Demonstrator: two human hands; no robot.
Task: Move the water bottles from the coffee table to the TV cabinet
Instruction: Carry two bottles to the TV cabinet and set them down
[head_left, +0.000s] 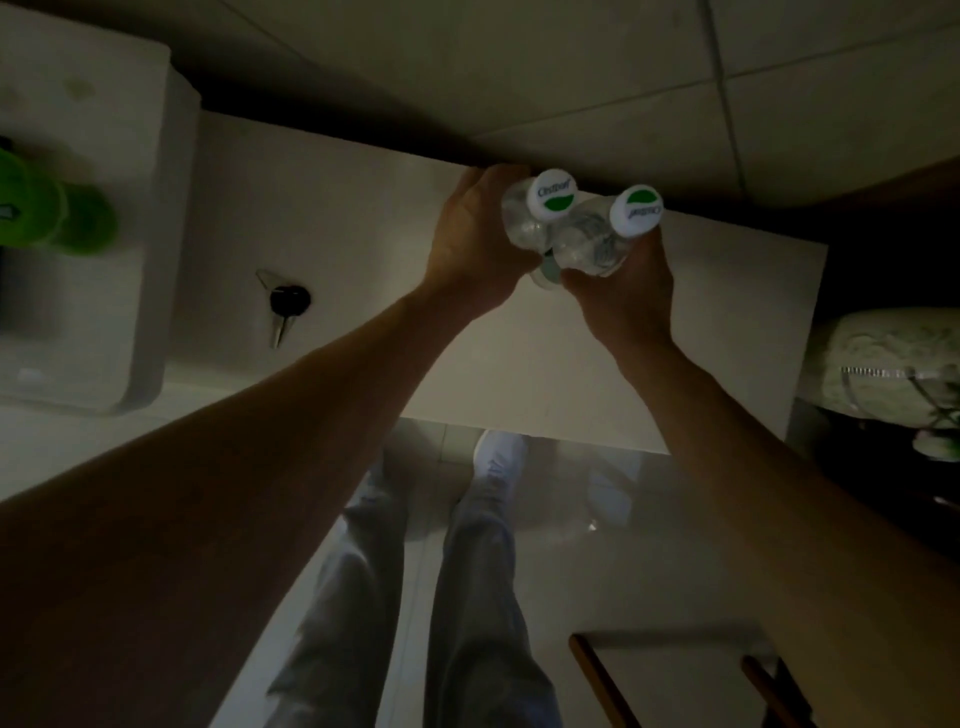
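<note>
Two clear water bottles with white and green caps stand side by side over the far edge of a white cabinet top, seen from above. My left hand is wrapped around the left bottle. On the right bottle my right hand grips from the near side. A third pale cap peeks out low between my two hands. Whether the bottles rest on the surface or hang just above it cannot be told.
A key with a black head lies on the cabinet top to the left. A white box-shaped appliance with a green object stands at far left. A pale bag sits at right. Wooden chair legs are at bottom right.
</note>
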